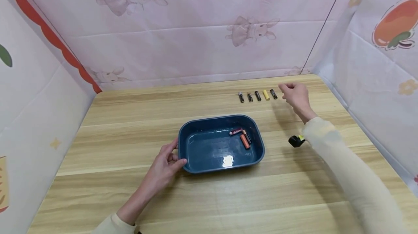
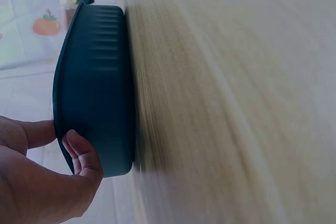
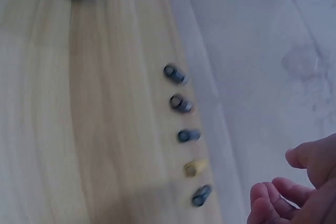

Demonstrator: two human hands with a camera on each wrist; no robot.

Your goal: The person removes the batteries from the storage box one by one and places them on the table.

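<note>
My left hand (image 1: 164, 163) grips the left end of a dark blue plastic bin (image 1: 209, 171), thumb over the rim and fingers against the outer wall. Inside lie a dark red battery (image 1: 236, 131), an orange battery (image 1: 244, 142) and a black battery (image 1: 246, 136). My right hand (image 1: 296, 95) hovers just right of a row of batteries, fingers loosely bent and nothing between them and the thumb. Several black batteries (image 1: 258, 95) and a yellow battery (image 1: 266, 94) make up that row, standing side by side in the head view.
The wooden table (image 1: 130, 118) meets a pink cloth wall (image 1: 183, 52) just behind the battery row. A black device with a yellow-green part (image 1: 295, 141) shows by the right sleeve (image 1: 343, 157). White printed cloth hangs on both sides.
</note>
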